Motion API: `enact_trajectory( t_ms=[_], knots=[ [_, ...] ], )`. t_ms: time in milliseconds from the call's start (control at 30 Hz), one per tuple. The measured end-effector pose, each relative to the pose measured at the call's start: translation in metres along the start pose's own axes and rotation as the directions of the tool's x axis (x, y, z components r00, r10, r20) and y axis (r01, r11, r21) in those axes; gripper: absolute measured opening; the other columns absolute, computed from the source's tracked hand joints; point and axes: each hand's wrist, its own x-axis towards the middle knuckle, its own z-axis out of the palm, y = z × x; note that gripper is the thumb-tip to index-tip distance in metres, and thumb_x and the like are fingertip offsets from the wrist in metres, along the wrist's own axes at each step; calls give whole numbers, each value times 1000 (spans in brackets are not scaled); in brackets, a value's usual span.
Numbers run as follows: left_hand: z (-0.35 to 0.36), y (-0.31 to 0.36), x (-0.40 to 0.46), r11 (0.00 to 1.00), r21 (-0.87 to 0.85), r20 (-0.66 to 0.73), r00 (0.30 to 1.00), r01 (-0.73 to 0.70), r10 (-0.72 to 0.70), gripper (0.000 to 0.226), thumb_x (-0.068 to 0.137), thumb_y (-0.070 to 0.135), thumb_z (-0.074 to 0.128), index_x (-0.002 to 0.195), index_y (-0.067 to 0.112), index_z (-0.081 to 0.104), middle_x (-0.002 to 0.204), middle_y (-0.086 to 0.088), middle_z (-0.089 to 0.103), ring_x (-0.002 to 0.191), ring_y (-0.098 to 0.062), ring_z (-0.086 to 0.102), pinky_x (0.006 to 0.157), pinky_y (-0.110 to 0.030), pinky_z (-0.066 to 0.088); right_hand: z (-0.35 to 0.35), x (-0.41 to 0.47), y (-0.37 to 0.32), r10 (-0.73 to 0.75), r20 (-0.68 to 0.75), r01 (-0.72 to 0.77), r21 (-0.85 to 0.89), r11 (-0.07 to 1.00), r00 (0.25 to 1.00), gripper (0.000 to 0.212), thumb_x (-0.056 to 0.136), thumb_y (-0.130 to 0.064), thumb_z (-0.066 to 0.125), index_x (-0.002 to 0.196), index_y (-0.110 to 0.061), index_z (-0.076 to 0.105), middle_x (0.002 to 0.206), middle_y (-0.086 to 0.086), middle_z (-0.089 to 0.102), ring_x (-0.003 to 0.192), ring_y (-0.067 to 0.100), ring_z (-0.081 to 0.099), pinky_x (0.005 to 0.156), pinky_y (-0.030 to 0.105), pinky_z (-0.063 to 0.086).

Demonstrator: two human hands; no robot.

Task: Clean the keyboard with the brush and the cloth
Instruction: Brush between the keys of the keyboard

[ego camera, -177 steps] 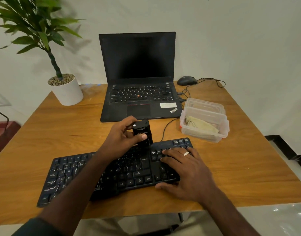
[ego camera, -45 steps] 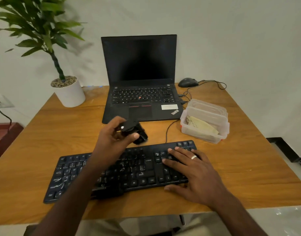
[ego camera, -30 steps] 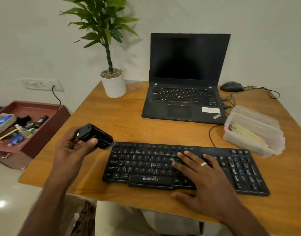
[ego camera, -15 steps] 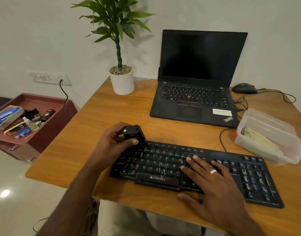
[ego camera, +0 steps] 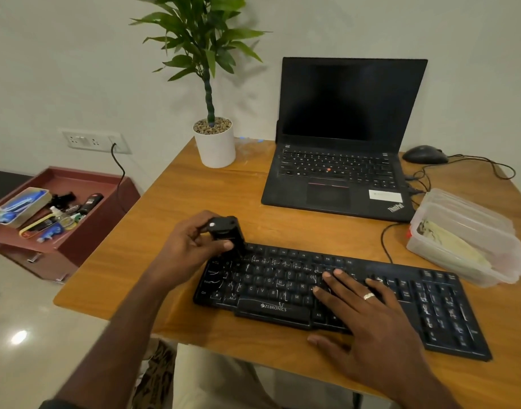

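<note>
At frame centre, the left hand [ego camera: 191, 246] curls round the light, stiff brush [ego camera: 226, 234], best gripped by its body; the right hand [ego camera: 368, 314] lies flat, bracing the rigid keyboard [ego camera: 430, 308].

Table [ego camera: 212, 199] glossy grained wood; keyboard [ego camera: 430, 305] matt black plastic; container [ego camera: 471, 231] clear plastic; pot [ego camera: 215, 149] smooth white.

Left hand [ego camera: 191, 246] with fingers curled in a grip, forearm extended; right hand [ego camera: 368, 317] flat, fingers spread, palm down.
</note>
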Motion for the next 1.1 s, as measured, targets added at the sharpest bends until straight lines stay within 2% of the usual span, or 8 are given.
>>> enact_trajectory(
  t_ms=[133, 233, 500, 667, 833, 900, 967, 1100],
  knots=[
    [24, 2, 11, 982, -191, -26, 1000, 2, -7, 21, 84, 2, 70, 100, 9, 60, 96, -2, 68, 85, -19, 69, 66, -28, 56, -2, -1, 0, 9, 4, -9, -1, 1000, 1000, 71, 87, -83, 40, 139, -37, 56, 151, -10, 48, 143, 11, 39, 112, 48, 26],
    [9, 3, 8, 936, -351, -193, 981, -36, -35, 27, 80, 19, 80, 100, 18, 61, 109, -8, 66, 107, -31, 68, 78, -42, 61, -3, -1, 0, 9, 9, -9, 1, 1000, 1000, 71, 87, -83, 40, 140, -37, 55, 151, -10, 49, 143, 11, 40, 112, 47, 25],
    [-1, 9, 2, 1000, 15, 59, 998, 24, -25, 25, 79, -3, 72, 100, -3, 60, 89, -6, 67, 82, -30, 69, 73, -36, 58, -2, 0, 0, 10, 12, -10, 2, 1000, 1000, 72, 87, -84, 37, 139, -37, 55, 150, -10, 50, 141, 11, 42, 114, 45, 22],
    [51, 11, 17, 998, -36, 156, 986, -51, 56, 25, 81, 2, 74, 102, 4, 61, 99, -12, 65, 96, -28, 68, 80, -32, 57, -2, -2, -1, 18, 13, -18, 10, 1000, 1000, 71, 87, -83, 38, 139, -37, 55, 151, -10, 49, 142, 11, 41, 114, 46, 23],
    [55, 15, 21, 963, -270, -3, 1000, -21, 21, 23, 83, -4, 67, 102, 3, 56, 97, -10, 67, 90, -26, 70, 73, -40, 62, -2, -2, -1, 22, 16, -22, 20, 1000, 1000, 71, 88, -83, 37, 140, -38, 54, 152, -11, 47, 144, 11, 39, 113, 47, 24],
    [35, 15, 18, 978, -206, -33, 999, -22, 15, 22, 83, -4, 66, 101, 0, 55, 85, 1, 68, 68, -13, 67, 60, -29, 57, -2, -2, -1, 20, 16, -20, 19, 1000, 1000, 71, 88, -83, 37, 141, -38, 53, 152, -11, 47, 143, 10, 39, 113, 47, 23],
    [14, 13, 15, 997, -66, 25, 999, -33, 35, 23, 83, 0, 73, 99, -2, 56, 76, 3, 63, 50, -21, 52, 52, -29, 47, -1, -2, -1, 16, 16, -16, 21, 1000, 1000, 71, 88, -83, 37, 141, -38, 53, 152, -11, 47, 143, 10, 40, 113, 46, 23],
    [21, 12, 19, 1000, 29, 163, 987, 8, -12, 25, 80, 8, 79, 97, 4, 61, 83, 0, 66, 64, -24, 61, 58, -33, 48, 0, -2, 0, 12, 11, -12, 19, 1000, 1000, 71, 88, -83, 37, 140, -38, 53, 151, -10, 48, 143, 11, 40, 112, 47, 24]
  ],
)
